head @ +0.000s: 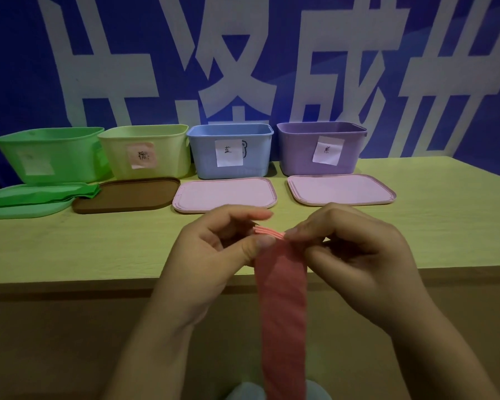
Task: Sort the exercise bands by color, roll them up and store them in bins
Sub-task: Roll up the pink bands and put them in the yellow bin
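In the head view we held the pink band (280, 298) up over the near edge of the tabletop (416, 220). The fingers (260, 215) of our left hand (214, 255) and those of our right hand (355, 249) pinched its top end from either side, where a few tight folds or turns showed; the rest hung straight down below our fingers, unrolled.

Beyond our fingers lay two pink lids (225, 194), with a brown lid (127, 197) to their left. Farther back stood four open bins: green bin (52, 157), pale yellow bin (147, 151), blue bin (228, 151) and purple bin (321, 148). Far left of our fingers, a green band (41, 194) lay flat on a green lid (20, 209), not rolled.

We judged the work early: the pink roll was barely begun, the green band waited, and we could not see into the bins.
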Action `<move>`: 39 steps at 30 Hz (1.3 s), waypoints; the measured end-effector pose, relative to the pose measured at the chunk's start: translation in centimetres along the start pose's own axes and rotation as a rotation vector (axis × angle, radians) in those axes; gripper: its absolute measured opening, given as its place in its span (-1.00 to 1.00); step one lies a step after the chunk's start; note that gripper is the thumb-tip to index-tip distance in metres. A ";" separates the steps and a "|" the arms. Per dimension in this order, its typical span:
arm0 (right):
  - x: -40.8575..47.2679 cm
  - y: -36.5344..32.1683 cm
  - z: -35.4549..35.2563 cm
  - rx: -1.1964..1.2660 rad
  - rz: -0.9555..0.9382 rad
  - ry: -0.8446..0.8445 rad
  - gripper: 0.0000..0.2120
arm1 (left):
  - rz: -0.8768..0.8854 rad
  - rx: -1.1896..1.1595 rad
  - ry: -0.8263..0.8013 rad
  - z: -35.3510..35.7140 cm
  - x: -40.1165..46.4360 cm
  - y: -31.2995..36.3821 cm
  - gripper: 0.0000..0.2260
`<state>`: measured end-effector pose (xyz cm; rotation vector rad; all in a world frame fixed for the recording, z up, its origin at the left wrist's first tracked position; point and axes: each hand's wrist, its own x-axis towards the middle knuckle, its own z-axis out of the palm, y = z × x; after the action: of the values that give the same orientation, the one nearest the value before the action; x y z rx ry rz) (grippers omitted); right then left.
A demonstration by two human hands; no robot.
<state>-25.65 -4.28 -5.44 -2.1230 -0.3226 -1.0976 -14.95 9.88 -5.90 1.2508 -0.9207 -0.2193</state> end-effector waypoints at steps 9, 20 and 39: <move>0.1 -0.1 0.0 -0.239 -0.064 -0.021 -0.87 | -0.150 -0.053 -0.107 -0.2 0.0 -1.1 -0.60; 0.3 0.1 0.3 -0.423 -0.119 -0.134 -0.88 | -0.169 0.032 -0.007 0.5 -0.3 -0.8 -0.60; 1.6 -0.4 -0.7 0.166 0.319 -0.137 -0.79 | 0.023 0.180 -0.086 -0.2 -0.2 -1.0 -0.79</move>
<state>-25.27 -4.63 -3.70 -2.0189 -0.1262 -0.7190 -14.63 9.78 -6.84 1.4041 -1.0466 -0.1761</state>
